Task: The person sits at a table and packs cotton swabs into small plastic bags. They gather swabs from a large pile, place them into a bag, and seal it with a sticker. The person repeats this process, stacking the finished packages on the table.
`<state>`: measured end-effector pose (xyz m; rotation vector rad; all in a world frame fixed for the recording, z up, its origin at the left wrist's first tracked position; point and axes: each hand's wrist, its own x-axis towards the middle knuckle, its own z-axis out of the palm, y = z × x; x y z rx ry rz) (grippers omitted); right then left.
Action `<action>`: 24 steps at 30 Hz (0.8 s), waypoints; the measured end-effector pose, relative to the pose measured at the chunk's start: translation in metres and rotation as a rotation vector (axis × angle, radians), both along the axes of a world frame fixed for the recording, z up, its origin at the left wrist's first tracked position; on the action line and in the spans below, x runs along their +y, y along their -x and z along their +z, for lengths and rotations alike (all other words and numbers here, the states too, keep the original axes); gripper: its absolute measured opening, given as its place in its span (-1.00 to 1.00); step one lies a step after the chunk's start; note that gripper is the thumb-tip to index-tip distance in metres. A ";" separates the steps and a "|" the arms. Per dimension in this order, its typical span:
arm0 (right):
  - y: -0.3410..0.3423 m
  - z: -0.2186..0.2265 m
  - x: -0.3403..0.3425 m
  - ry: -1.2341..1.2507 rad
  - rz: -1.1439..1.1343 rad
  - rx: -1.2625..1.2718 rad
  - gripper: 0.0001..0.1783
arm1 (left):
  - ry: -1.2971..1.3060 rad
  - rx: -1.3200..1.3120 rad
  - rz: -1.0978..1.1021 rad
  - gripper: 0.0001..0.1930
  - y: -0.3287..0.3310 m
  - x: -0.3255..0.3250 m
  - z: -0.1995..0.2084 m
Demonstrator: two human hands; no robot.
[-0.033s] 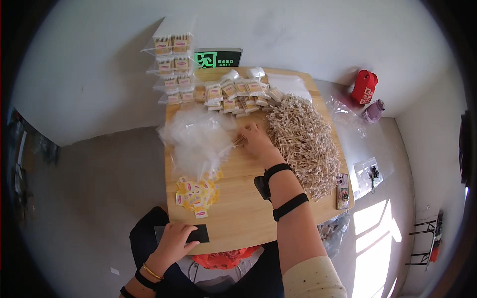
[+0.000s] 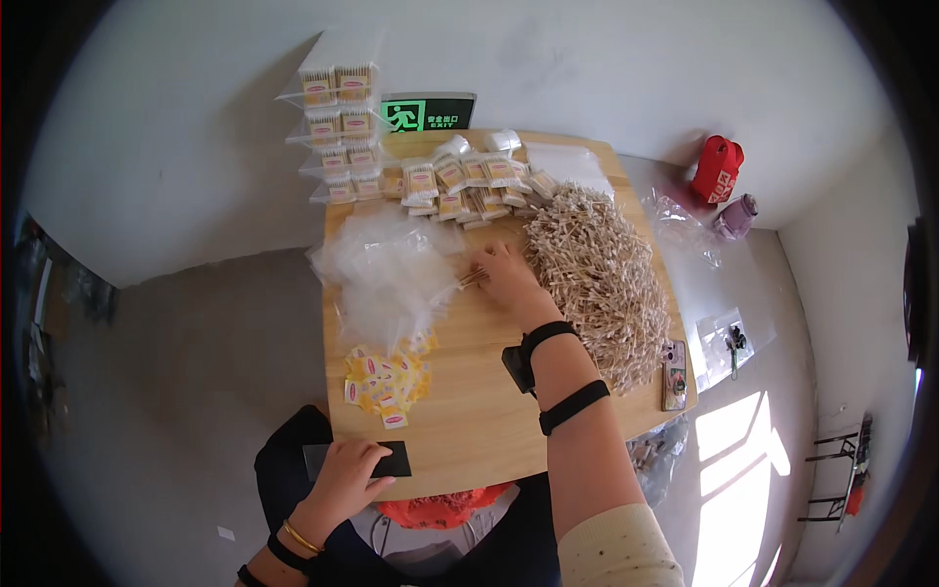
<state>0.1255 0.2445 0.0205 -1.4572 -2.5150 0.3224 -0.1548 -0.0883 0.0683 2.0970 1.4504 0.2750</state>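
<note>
My right hand [image 2: 503,272] is closed around a small bunch of cotton swabs [image 2: 473,278], whose ends stick out to the left of the fingers. It is over the table between a heap of loose cotton swabs [image 2: 599,284] on its right and a pile of clear plastic bags [image 2: 386,274] on its left. At the near left edge, my left hand [image 2: 344,476] lies with thumb and fingers apart on a flat black plate [image 2: 394,460]; part of the plate is hidden under it. Small yellow-and-white labels [image 2: 386,382] are scattered between that plate and the bags.
Filled swab packs [image 2: 452,179] are heaped at the wooden table's [image 2: 469,411] far side. More packs stand in a tiered clear rack [image 2: 337,137] at the far left. A phone [image 2: 674,377] lies at the right edge. A red bag [image 2: 718,171] sits beyond the table's right side.
</note>
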 end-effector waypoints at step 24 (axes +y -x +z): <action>-0.059 0.022 -0.193 -0.013 -0.161 0.284 -0.74 | -0.413 -0.009 0.055 -0.07 -0.134 0.059 -0.078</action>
